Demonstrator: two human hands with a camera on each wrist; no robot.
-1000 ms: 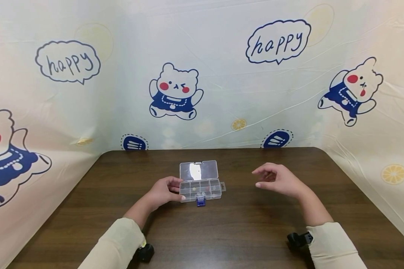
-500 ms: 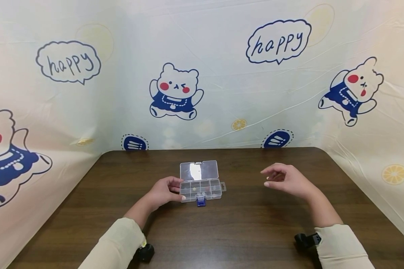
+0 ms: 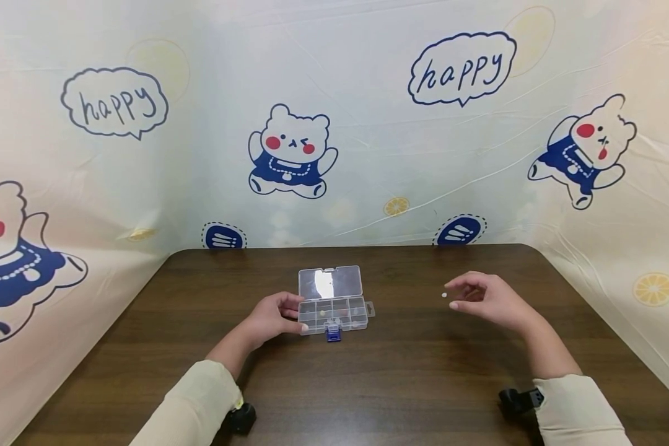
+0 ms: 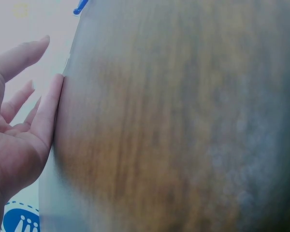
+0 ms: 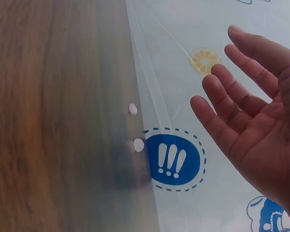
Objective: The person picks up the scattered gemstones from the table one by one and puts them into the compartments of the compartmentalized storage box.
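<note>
In the head view a clear compartment box point(image 3: 311, 323) stands on the table with its transparent lid point(image 3: 342, 284) raised and a blue clasp point(image 3: 333, 332) hanging at its front. A small yellowish piece point(image 3: 322, 313) lies in one compartment. My left hand point(image 3: 269, 319) holds the box's left end, thumb at the near corner and fingers behind. My right hand point(image 3: 493, 300) hovers to the right, fingers loosely bent, holding nothing. A small white pill-like piece point(image 3: 444, 295) lies just left of its fingertips. The right wrist view shows two such pieces, a pinkish-white one point(image 5: 133, 108) and a whiter one point(image 5: 138, 145).
The brown wooden table point(image 3: 401, 384) extends around the box. A printed cloth point(image 3: 368, 155) with bears and lettering hangs behind and at the sides. Black wrist cameras point(image 3: 518, 401) sit below both cuffs.
My right hand has moved to the right over the table, and a white piece now shows left of its fingertips. The left hand and the box have stayed in place.
</note>
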